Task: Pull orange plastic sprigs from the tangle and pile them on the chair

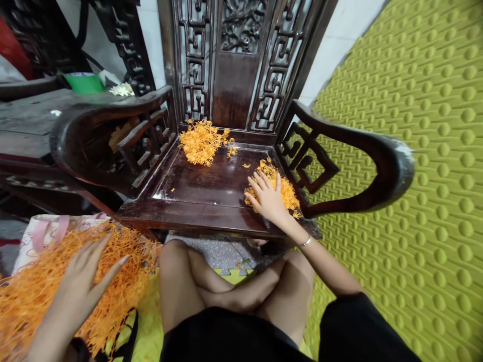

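Observation:
My right hand [269, 198] lies with spread fingers on a small heap of orange, curly plastic-looking pieces [289, 193], at the right front of the dark wooden chair seat [211, 183]. A second heap of such orange pieces [202, 142], flower-like at the edges, rests at the seat's back left. Low on the left, my left hand [85, 271] is over a large mass of orange stringy strands [33, 296]. Its fingers are stretched out and apart, slightly blurred. Whether it touches the strands I cannot tell. I see nothing held in either hand.
Curved armrests [392, 166] flank the seat, below a carved backrest [234, 90]. A dark side table [26, 120] at left bears a green container [83, 83] and white flowers [121, 89]. A white bag with pink handles [49, 234] and yellow-green foam mats [426, 216] surround me.

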The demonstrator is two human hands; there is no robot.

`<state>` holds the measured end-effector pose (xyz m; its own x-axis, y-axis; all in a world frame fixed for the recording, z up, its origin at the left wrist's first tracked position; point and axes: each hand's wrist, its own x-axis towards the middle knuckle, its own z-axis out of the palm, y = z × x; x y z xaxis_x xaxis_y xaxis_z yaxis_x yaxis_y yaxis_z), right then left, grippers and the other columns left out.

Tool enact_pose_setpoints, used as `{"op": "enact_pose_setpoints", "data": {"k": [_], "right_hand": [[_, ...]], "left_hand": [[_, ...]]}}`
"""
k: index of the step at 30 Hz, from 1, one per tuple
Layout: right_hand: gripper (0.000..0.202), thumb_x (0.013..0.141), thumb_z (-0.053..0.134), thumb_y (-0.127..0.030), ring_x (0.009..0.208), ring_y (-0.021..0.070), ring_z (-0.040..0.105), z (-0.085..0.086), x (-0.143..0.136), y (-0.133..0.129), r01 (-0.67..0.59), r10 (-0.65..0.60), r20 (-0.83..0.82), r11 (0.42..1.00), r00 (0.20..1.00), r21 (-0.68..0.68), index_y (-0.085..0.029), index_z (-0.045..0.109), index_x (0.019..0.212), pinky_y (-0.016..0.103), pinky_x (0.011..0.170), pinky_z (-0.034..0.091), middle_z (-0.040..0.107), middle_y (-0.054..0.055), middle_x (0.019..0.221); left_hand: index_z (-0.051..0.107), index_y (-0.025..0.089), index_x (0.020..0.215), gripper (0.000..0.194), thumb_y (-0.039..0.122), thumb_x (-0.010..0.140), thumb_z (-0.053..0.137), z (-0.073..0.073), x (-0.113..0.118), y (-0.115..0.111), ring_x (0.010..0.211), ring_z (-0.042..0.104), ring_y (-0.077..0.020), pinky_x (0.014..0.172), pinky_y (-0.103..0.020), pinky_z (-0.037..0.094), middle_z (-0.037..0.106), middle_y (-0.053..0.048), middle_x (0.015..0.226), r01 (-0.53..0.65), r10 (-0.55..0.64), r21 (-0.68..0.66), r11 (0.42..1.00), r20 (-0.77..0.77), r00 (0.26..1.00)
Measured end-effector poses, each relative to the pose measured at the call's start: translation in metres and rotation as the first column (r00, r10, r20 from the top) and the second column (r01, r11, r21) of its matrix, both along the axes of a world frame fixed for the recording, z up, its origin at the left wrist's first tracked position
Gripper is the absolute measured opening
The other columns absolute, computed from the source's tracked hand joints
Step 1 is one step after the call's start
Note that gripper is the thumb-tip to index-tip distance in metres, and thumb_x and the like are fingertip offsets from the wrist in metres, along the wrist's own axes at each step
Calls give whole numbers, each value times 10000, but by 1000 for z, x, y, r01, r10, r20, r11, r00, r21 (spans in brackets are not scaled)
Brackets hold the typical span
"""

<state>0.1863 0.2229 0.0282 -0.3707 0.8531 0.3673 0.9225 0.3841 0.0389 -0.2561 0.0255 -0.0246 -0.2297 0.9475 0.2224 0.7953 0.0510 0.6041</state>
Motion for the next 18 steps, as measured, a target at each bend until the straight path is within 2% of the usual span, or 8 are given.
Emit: {"op": "enact_pose_setpoints", "data": {"k": [3,7,9,10,12,14,16,18], "right_hand": [[650,936,354,-566,1412,312,280,0,25,-15,137,-136,-106,991,985,5,-158,401,1441,609,1156,56,353,131,1506],[784,887,390,-649,1413,425,207,-19,35,-6,337,-351,-118,933,929,-125,-135,338,1476,669,1102,116,267,177,1535],[815,878,389,-665,1406,457,194,-27,28,6,326,-348,-88,925,933,-197,-143,292,1497,680,1089,125,227,186,1546],[832,872,389,-675,1405,467,185,-29,24,11,312,-333,-75,926,940,-212,-144,277,1503,685,1086,117,205,191,1551],[851,863,380,-693,1406,476,169,-28,19,17,285,-306,-72,933,949,-218,-141,278,1503,693,1082,106,185,202,1553],[820,866,373,-693,1408,448,201,-22,23,14,236,-262,-103,948,960,-211,-174,302,1496,685,1087,122,218,184,1549],[752,884,371,-667,1416,380,239,-14,37,4,199,-220,-171,971,960,-135,-232,304,1494,651,1114,127,260,127,1548],[682,906,368,-626,1424,316,250,-10,56,-10,181,-185,-242,983,952,-40,-271,314,1485,600,1147,128,290,67,1544]], "left_hand": [[405,463,1394,596,471,826,588,32,60,37,1387,345,-297,1188,-488,190,429,71,1479,292,-296,58,955,57,954],[500,330,1371,484,398,893,539,62,151,112,1367,381,-271,1154,-457,256,518,-30,1417,701,-703,50,711,57,709],[537,295,1340,442,395,910,518,69,200,161,1322,441,-267,1130,-448,291,548,-55,1386,796,-796,-15,605,-17,605],[547,250,1331,452,393,902,536,71,223,186,1289,477,-270,1112,-428,316,559,-89,1370,804,-807,-69,590,-59,587],[542,109,1310,504,384,888,559,71,265,236,1265,497,-281,1097,-402,324,540,-181,1364,733,-743,-118,670,-108,661],[474,11,1328,563,417,938,445,68,298,278,1340,405,-287,1126,-416,267,452,-229,1422,682,-689,-96,725,-118,716],[470,40,1328,545,441,965,397,63,323,309,1333,414,-279,1129,-465,277,425,-198,1443,638,-647,-108,762,-109,754],[499,104,1312,508,458,953,441,57,341,330,1278,476,-273,1099,-516,334,465,-158,1409,635,-652,-159,756,-90,753]]}}
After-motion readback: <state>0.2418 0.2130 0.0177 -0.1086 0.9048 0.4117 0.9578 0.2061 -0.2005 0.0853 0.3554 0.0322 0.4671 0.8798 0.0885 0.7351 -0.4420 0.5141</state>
